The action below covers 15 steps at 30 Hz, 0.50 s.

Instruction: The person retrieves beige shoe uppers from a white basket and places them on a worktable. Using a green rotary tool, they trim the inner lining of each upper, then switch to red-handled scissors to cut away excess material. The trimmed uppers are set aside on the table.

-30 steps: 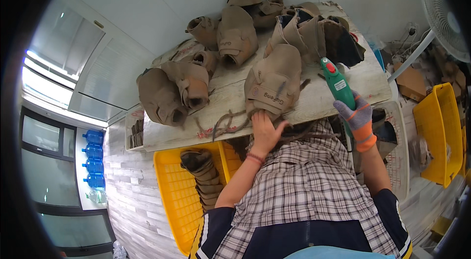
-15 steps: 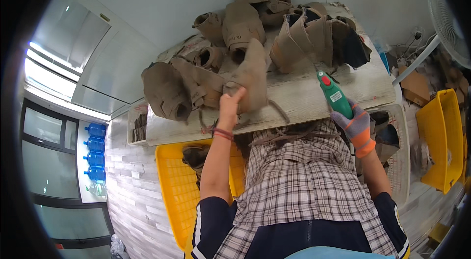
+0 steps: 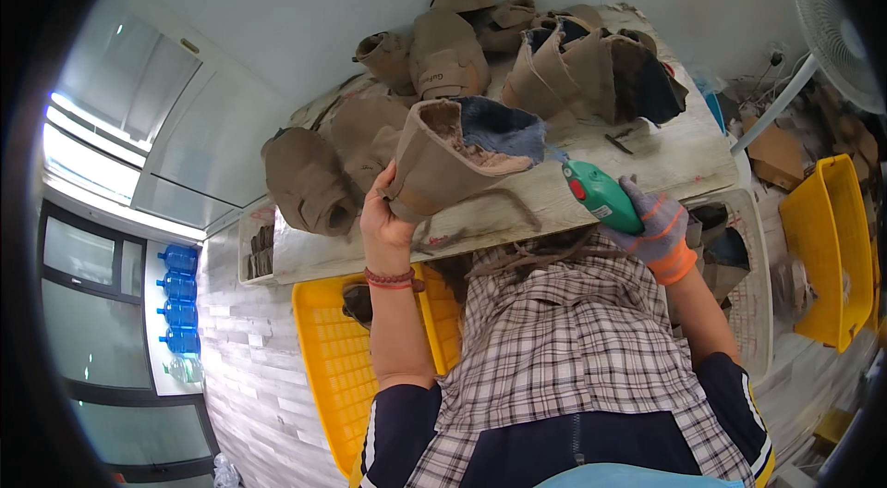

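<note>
My bare left hand (image 3: 388, 220) is closed on the lower side of a brown boot upper (image 3: 427, 169), held tilted over the table's front part. Its wide opening faces right and shows blue and beige fuzzy lining. My right hand (image 3: 658, 229), in a grey glove with an orange cuff, grips a green handheld power tool (image 3: 601, 196) with a red button. The tool's front end points at the lining's right edge, very near it; whether they touch I cannot tell. More brown boot uppers (image 3: 308, 181) lie to the left of the held one.
Further uppers (image 3: 447, 54) crowd the back of the whitish table (image 3: 665, 160). Below its front edge stand a yellow basket (image 3: 319, 349) and a pale crate (image 3: 759, 303). At the right are a white fan (image 3: 836, 30) and yellow bins (image 3: 825, 257). Blue water bottles (image 3: 178, 285) stand far left.
The boot upper has been turned in my left hand, so its lined opening now faces right. My right hand has brought the tool leftward, close to the lining.
</note>
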Available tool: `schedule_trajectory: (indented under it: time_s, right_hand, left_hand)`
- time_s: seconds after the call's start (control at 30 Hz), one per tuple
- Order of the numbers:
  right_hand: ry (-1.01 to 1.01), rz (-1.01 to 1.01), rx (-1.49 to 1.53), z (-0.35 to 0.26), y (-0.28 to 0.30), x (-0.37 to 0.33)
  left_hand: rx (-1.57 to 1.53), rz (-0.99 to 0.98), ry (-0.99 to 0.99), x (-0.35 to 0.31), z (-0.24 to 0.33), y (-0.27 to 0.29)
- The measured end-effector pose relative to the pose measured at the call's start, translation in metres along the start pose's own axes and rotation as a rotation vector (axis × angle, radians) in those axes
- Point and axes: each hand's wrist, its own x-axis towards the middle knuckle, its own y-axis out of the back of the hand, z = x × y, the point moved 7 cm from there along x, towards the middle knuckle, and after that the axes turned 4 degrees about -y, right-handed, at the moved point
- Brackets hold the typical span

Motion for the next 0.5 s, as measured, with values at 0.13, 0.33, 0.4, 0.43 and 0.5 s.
schedule_trajectory:
  time_s: [0.13,0.33,0.4,0.43,0.5]
  right_hand:
    - [0.081,-0.003,-0.046,0.010,-0.006,-0.006]
    - [0.104,-0.008,-0.070,0.018,-0.014,-0.012]
    - [0.097,-0.008,-0.065,0.020,-0.014,-0.014]
    - [0.101,-0.003,-0.045,0.019,-0.014,-0.013]
    - [0.110,0.004,-0.003,0.018,-0.014,-0.012]
  left_hand:
    - [-0.132,0.039,-0.015,0.000,-0.003,0.021]
    - [-0.175,0.013,0.031,-0.001,-0.013,0.024]
    - [-0.163,0.016,0.022,-0.003,-0.014,0.027]
    - [-0.157,0.016,0.018,-0.003,-0.015,0.028]
    - [-0.137,0.019,0.011,-0.002,-0.015,0.030]
